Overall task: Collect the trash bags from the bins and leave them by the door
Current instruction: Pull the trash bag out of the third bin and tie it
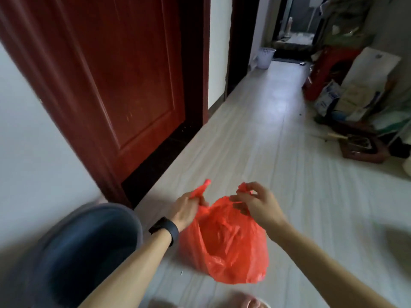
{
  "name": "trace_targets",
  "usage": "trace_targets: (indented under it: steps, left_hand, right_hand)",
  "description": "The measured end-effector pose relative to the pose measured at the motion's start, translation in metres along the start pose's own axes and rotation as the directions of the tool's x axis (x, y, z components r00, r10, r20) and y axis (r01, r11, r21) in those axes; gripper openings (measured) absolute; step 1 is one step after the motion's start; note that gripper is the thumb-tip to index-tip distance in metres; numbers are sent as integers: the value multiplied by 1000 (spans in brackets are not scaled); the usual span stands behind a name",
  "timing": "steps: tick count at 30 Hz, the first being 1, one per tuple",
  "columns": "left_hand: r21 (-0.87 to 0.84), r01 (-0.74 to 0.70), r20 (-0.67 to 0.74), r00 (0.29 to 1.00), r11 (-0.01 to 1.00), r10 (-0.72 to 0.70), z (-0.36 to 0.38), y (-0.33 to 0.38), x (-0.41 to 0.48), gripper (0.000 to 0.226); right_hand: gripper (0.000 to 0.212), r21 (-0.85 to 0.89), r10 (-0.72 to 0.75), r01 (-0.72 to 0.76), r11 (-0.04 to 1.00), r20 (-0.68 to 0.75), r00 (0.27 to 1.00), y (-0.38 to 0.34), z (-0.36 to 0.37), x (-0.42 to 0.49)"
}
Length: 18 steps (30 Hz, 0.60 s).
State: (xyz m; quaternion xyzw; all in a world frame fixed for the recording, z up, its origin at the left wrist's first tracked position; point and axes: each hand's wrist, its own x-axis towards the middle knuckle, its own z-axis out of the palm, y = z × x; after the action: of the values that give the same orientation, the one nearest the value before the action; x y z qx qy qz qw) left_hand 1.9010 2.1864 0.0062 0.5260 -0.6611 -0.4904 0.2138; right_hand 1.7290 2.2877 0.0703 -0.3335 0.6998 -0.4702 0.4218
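A red plastic trash bag (226,245) hangs just above the pale floor, its mouth spread between both hands. My left hand (186,207), with a black band on the wrist, grips the bag's left handle. My right hand (255,203) pinches the right handle. A dark grey bin (89,241) stands at the lower left beside the bag, its inside dark and blurred. A dark red wooden door (124,74) stands shut in the wall to the left.
A white mesh bin (265,57) stands far down the hallway by a dark doorway. Boxes, a red stool (327,70) and clutter line the right wall. A pink slipper (242,302) shows at the bottom edge.
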Motion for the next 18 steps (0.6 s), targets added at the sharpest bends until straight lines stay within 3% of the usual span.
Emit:
trace_targets:
  steps: [3,5,8,10,12,15,16,18]
  left_hand:
    - [-323,-4,-58,998,946,-15,20,5,14,33]
    - [-425,-40,38,997,904,62,39,22,19,48]
    - [-368,-41,249,958,929,141,62,43,22,36]
    - [-271,-50,451,876,961,172,71,53,26,23]
    - [-155,-66,579,803,986,144,83,57,33,21]
    - [164,-226,384,911,960,148,95,49,53,31]
    - [183,-243,336,926,953,172,95,45,59,34]
    - [84,-226,387,905,970,177,90,39,71,29]
  right_hand:
    - [6,-468,-231,187,864,-38,972,6,-35,10]
    - [5,-549,-348,273,790,-34,937,-2,-53,18]
    - [12,-575,-313,308,757,94,945,-12,-68,35]
    - [6,-587,-305,324,742,134,943,-14,-71,48]
    - [8,-566,-329,330,755,108,938,-9,-73,61]
    - [8,-343,-296,293,892,46,954,4,-78,76]
    - [9,-219,-264,261,940,18,964,12,-80,79]
    - [16,-39,-200,200,979,7,980,37,-85,88]
